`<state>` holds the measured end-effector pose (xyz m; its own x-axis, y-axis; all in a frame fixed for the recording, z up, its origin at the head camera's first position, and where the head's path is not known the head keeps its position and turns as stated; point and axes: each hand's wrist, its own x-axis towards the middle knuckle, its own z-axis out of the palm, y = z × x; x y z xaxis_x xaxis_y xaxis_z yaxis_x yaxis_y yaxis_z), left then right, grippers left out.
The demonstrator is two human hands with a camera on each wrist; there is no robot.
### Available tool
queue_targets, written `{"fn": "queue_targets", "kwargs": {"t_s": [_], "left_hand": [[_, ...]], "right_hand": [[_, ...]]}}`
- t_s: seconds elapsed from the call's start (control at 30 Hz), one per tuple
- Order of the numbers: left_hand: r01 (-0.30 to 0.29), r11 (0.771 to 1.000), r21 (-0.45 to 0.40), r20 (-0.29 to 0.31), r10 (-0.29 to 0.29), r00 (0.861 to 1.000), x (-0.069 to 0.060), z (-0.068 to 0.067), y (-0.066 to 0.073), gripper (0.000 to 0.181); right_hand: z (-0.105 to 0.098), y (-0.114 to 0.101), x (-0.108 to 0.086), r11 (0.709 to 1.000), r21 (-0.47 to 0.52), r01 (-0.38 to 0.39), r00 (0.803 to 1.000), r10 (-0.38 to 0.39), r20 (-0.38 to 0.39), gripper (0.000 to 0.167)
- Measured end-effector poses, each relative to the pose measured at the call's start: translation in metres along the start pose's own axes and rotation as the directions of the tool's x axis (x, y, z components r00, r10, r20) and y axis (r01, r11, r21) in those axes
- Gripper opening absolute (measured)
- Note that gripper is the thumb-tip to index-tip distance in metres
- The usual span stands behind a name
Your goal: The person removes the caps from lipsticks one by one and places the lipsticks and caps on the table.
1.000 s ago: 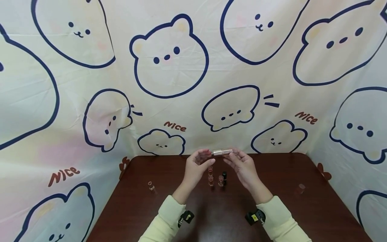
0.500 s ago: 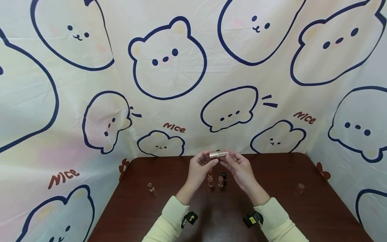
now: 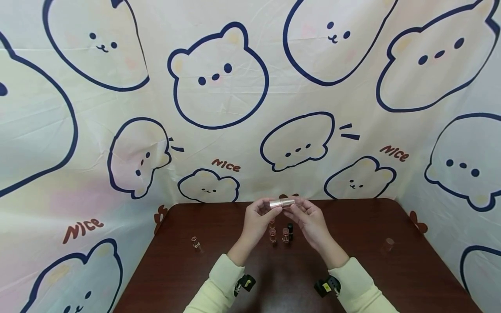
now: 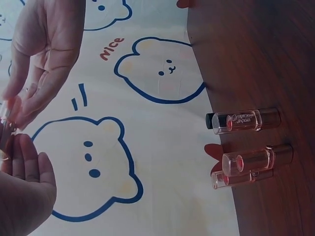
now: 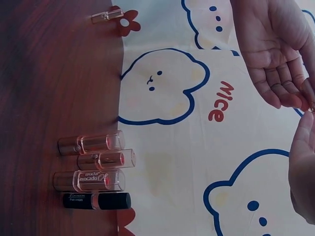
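Note:
Held level over the back of the table is a shiny pinkish-gold lipstick tube (image 3: 282, 203). My left hand (image 3: 256, 221) pinches its left end between thumb and fingers, and my right hand (image 3: 312, 221) grips the other end. In the left wrist view, the tube shows only partly at the left edge, between the right hand (image 4: 47, 54) above and the left hand (image 4: 27, 191) below. Below the hands stand several lipsticks: clear-capped ones (image 3: 272, 235), (image 3: 285, 235) and a black one (image 3: 290, 230).
A single lipstick (image 3: 195, 242) stands on the left side of the dark brown table (image 3: 227, 278). At the right stands a small translucent object (image 3: 389, 244), perhaps a cap. A cartoon-printed cloth (image 3: 250, 143) hangs behind the table.
My left hand has moved right and closed on the lipstick tube's left end. Both hands and the tube have shifted slightly left and down. The standing lipsticks have not moved.

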<state>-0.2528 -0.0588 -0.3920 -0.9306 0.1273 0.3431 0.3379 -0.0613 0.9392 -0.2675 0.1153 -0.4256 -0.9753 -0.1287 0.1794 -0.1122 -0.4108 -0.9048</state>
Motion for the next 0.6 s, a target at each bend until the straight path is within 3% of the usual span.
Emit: {"fn": "queue_targets", "kwargs": {"t_s": [0.37, 0.6], "left_hand": [[0.015, 0.999, 0.042, 0.023, -0.016, 1.0, -0.0027, -0.0045, 0.0035, 0.025], [0.013, 0.998, 0.062, 0.018, -0.014, 1.0, -0.0045, -0.0056, 0.0034, 0.024]], "right_hand": [[-0.0022, 0.0027, -0.0006, 0.999, -0.045, 0.013, 1.0, -0.012, 0.024, 0.037], [-0.0041, 0.0033, -0.0004, 0.998, -0.058, 0.012, 0.999, -0.011, 0.031, 0.04]]}}
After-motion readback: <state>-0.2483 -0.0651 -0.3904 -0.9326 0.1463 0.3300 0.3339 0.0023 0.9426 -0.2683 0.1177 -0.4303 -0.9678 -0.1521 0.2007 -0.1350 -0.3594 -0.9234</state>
